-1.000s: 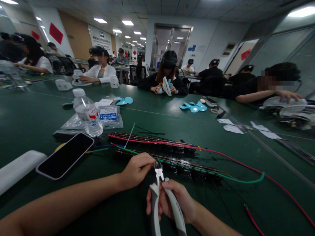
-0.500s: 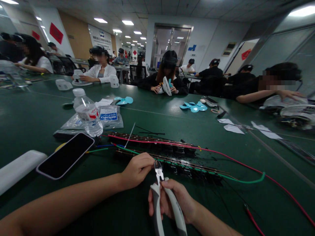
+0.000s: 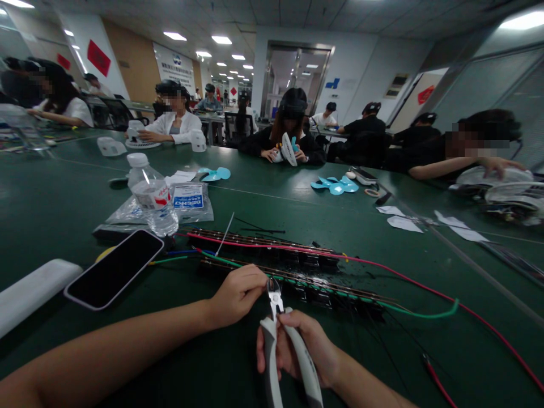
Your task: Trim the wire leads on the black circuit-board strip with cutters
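My right hand (image 3: 304,345) is wrapped round the grey-and-white handles of diagonal cutters (image 3: 275,303). Their jaws point away from me, at the front edge of a black strip (image 3: 323,294) with a green wire (image 3: 352,293) along it. Just left of the jaws, my left hand (image 3: 240,294) is closed in a pinch; what its fingertips hold is too small to make out. Behind lies a second black strip (image 3: 263,242), crossed by a red wire (image 3: 378,260). A thin pale cable tie (image 3: 225,234) sticks up near the strips' left ends.
To the left are a phone (image 3: 117,271), a white bar-shaped object (image 3: 36,292), a water bottle (image 3: 153,195) and a plastic bag (image 3: 202,207). Blue fan blades (image 3: 335,185) and paper pieces (image 3: 403,222) lie farther off. Other people sit round the green table (image 3: 272,192).
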Motion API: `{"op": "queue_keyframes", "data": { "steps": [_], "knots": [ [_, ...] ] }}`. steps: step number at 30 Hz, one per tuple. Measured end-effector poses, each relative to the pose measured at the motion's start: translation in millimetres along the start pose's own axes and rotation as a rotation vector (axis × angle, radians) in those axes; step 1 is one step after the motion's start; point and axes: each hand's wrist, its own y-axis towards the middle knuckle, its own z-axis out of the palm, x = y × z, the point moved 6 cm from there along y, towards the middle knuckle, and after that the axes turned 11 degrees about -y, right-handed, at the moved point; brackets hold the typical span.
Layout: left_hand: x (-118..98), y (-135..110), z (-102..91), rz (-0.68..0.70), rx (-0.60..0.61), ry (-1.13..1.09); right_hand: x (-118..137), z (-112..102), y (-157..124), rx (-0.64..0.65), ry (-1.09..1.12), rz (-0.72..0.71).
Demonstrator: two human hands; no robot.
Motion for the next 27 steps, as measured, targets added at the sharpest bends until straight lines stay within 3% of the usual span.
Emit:
{"op": "queue_keyframes", "data": {
  "steps": [27],
  "knots": [
    [-0.2, -0.2, 0.0, 0.016, 0.010, 0.014, 2.0, 0.3, -0.3, -0.029, -0.009, -0.012]
  ]
}}
